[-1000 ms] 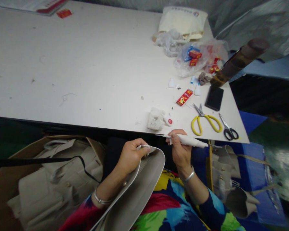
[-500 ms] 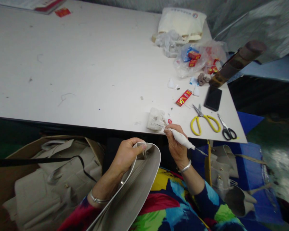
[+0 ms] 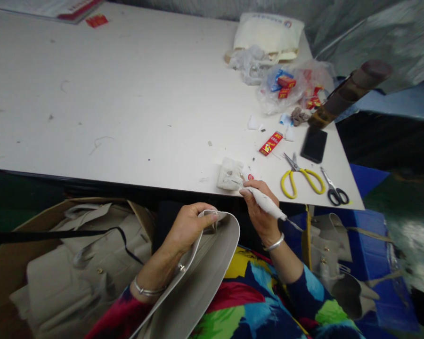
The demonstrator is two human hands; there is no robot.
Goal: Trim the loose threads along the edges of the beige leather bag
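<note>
My left hand (image 3: 189, 228) is closed on the upper edge of a beige-grey leather-like bag (image 3: 212, 268), thumb on top, fingers behind. The bag hangs open over my lap, and a small metal snap shows on its side. In my right hand (image 3: 263, 214) is a pen-like tool (image 3: 267, 203) with a thick white handle, a thin metal tip and what looks like a cord at its back end. Its tip is at a whitish, worn block (image 3: 229, 174) on the table's front edge; whether it touches is hard to tell. A small red piece (image 3: 250, 177) lies beside the block.
On the white table (image 3: 127, 103) lie yellow-handled scissors (image 3: 298, 176), black-handled scissors (image 3: 334, 187), a phone (image 3: 314, 145) and a red packet (image 3: 271, 143). A dark bottle (image 3: 346, 96) stands behind, near plastic bags (image 3: 282, 87). Beige bags fill a carton (image 3: 143, 219) at left; more lie at right.
The view has shifted slightly, so everything sits a little further right. Both hands keep their holds, and the tool's tip stays at the block.
</note>
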